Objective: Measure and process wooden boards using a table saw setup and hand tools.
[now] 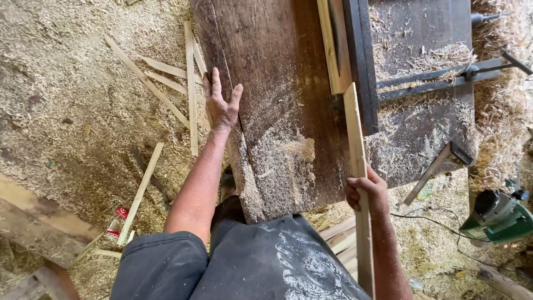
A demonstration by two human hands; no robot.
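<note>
Your right hand (366, 191) is clenched round a pale strip (355, 161) that runs lengthwise away from you, its far end touching the dark fence (361, 61) and the batten (332, 44) beside it. Your left hand (221, 105) lies flat and released on the left edge of the dark table (277, 83), well apart from the strip. The right hand is the nearer. Sawdust (66, 100) and offcuts (166, 78) cover the floor on the left; a green power tool (497, 216) sits at right.
</note>
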